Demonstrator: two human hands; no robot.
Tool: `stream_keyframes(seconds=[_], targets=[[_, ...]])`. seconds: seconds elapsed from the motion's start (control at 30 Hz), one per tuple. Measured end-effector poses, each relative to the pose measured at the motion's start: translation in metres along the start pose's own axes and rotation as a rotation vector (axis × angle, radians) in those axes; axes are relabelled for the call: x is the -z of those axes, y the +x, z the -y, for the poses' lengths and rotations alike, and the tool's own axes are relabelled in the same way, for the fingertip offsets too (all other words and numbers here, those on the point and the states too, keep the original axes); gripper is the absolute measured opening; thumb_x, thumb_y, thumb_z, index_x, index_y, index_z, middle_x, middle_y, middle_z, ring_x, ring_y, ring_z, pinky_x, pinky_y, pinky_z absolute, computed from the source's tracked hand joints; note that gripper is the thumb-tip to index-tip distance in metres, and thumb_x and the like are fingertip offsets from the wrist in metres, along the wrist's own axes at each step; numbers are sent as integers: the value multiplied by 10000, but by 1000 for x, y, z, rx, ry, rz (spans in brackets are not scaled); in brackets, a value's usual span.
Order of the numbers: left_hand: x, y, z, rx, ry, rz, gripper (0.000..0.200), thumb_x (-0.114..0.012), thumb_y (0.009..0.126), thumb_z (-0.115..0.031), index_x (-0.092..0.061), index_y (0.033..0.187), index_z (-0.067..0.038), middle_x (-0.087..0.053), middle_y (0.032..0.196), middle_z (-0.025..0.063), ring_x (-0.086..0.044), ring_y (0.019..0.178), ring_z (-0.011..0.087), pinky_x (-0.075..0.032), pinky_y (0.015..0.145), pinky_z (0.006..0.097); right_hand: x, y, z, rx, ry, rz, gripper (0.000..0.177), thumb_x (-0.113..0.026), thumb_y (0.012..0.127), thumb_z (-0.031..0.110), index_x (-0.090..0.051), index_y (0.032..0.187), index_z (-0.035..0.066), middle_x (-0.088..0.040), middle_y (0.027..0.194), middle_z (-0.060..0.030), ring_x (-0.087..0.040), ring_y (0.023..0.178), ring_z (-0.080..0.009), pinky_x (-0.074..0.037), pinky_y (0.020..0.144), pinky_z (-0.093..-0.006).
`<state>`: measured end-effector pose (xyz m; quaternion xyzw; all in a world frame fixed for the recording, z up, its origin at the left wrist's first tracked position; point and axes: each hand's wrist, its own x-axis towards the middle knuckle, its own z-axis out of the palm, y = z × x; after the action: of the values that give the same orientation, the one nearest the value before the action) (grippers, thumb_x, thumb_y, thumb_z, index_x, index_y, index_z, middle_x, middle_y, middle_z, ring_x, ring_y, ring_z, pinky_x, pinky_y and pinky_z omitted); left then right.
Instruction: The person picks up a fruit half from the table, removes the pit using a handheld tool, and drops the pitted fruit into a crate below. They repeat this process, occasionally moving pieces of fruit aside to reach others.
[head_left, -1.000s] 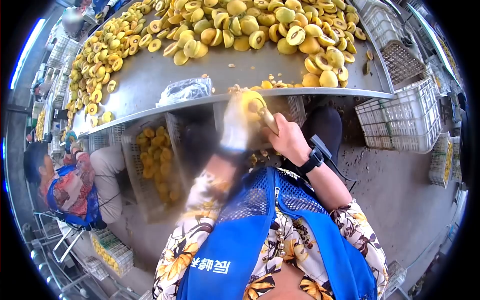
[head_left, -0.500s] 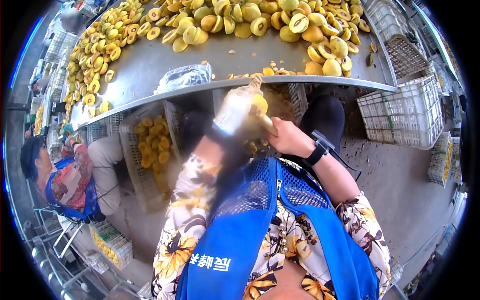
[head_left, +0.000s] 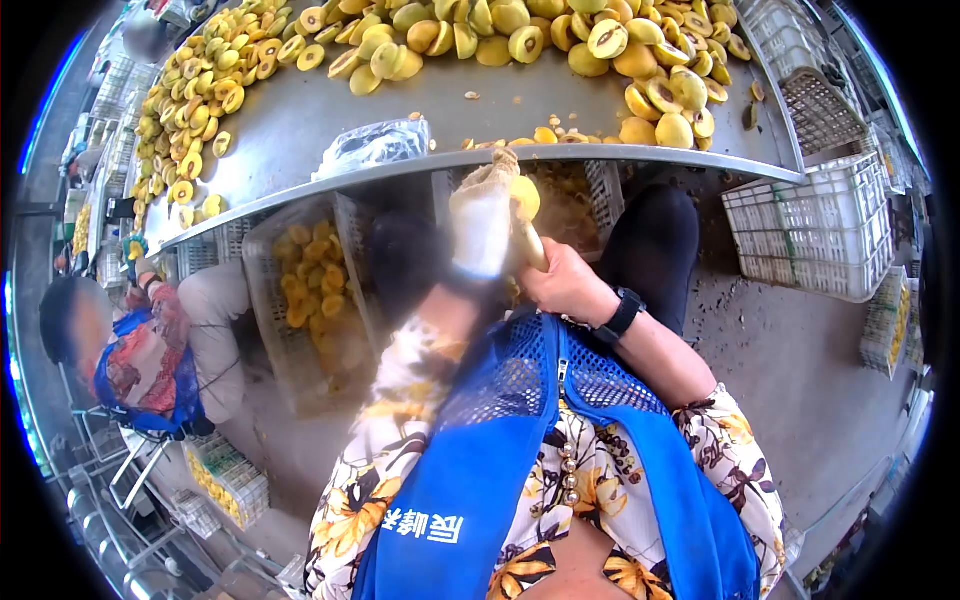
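Just below the edge of the metal table (head_left: 480, 120), my left hand (head_left: 482, 220) wears a whitish glove with a stained fingertip area. It is closed round a yellow fruit half (head_left: 524, 198), which shows at its right side. My right hand (head_left: 567, 283) is bare, with a black band on the wrist, and is wrapped round a pale handle (head_left: 536, 246). The upper end of the handle meets the fruit; the tool's tip is hidden. Both hands are close together above a crate of fruit pieces (head_left: 560, 205).
Halved yellow fruit (head_left: 490, 30) is heaped across the table, beside a clear plastic bag (head_left: 375, 148). A crate of fruit (head_left: 312, 285) stands below left, a white crate (head_left: 815, 225) at the right. A co-worker (head_left: 150, 350) sits at the far left.
The gloved left hand has turned more upright and shifted slightly. My right hand has moved a little to the left with the handle. The table view has shifted slightly.
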<state>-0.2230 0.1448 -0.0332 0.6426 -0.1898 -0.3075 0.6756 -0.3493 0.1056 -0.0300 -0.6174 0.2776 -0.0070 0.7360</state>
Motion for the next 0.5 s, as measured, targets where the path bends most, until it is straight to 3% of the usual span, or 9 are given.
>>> stream_keyframes(seconds=[0.07, 0.13, 0.2, 0.23, 0.3, 0.4, 0.43, 0.5], targets=[[3, 6, 17, -86, 53, 47, 217, -553, 888, -213, -614, 889, -5, -606, 765, 40, -554, 647, 123, -465, 579, 264, 1, 1, -9, -4, -21, -12, 164, -534, 859, 127, -508, 978, 18, -489, 586, 34, -429, 435, -38, -358, 392, -203], [9, 13, 29, -318, 381, 139, 257, -531, 906, -251, -622, 930, -13, -620, 816, 55, -583, 692, 139, -485, 615, 261, 0, 1, -8, -90, 34, 16, 188, -527, 862, 120, -505, 1014, 11, -495, 604, 26, -426, 435, -40, -366, 396, -204], [10, 15, 32, -446, 513, 141, 294, -519, 916, -288, -627, 949, -16, -627, 836, 65, -596, 706, 146, -493, 620, 260, 4, -1, -8, -96, 18, 35, 107, -526, 819, 122, -537, 886, 39, -553, 690, -31, -514, 578, -96, -418, 479, -252], [8, 15, 31, -472, 510, 128, 311, -519, 917, -306, -627, 947, -16, -628, 830, 67, -594, 697, 144, -491, 608, 261, 7, -1, -8, -140, 112, 102, 98, -531, 826, 121, -531, 893, 49, -533, 674, -18, -498, 564, -87, -405, 467, -239], [0, 21, 38, -343, 218, 47, 341, -519, 916, -340, -622, 946, -17, -624, 798, 71, -591, 667, 145, -486, 566, 258, 14, -1, -7, -226, 300, 244, 86, -542, 839, 117, -521, 907, 69, -491, 641, 9, -466, 537, -67, -378, 444, -213], [0, 17, 14, 113, 50, 78, 301, -527, 897, -331, -604, 928, -42, -619, 801, 96, -582, 667, 183, -465, 578, 269, 17, 2, -7, -255, 661, 418, 83, -547, 864, 109, -508, 934, 85, -438, 630, 40, -419, 510, -45, -334, 419, -185], [-7, 14, -1, 330, -152, 31, 340, -507, 909, -396, -591, 915, -67, -606, 712, 80, -583, 600, 167, -464, 476, 285, 19, 5, -11, -257, 741, 495, 83, -546, 869, 103, -508, 939, 80, -434, 636, 41, -417, 514, -46, -331, 424, -184], [3, 17, 0, 405, -400, 23, 355, -501, 899, -435, -575, 898, -88, -609, 716, 91, -576, 577, 177, -464, 479, 287, 23, 13, -16, -255, 898, 655, 83, -545, 878, 92, -509, 950, 71, -427, 648, 44, -411, 523, -49, -325, 434, -181]])
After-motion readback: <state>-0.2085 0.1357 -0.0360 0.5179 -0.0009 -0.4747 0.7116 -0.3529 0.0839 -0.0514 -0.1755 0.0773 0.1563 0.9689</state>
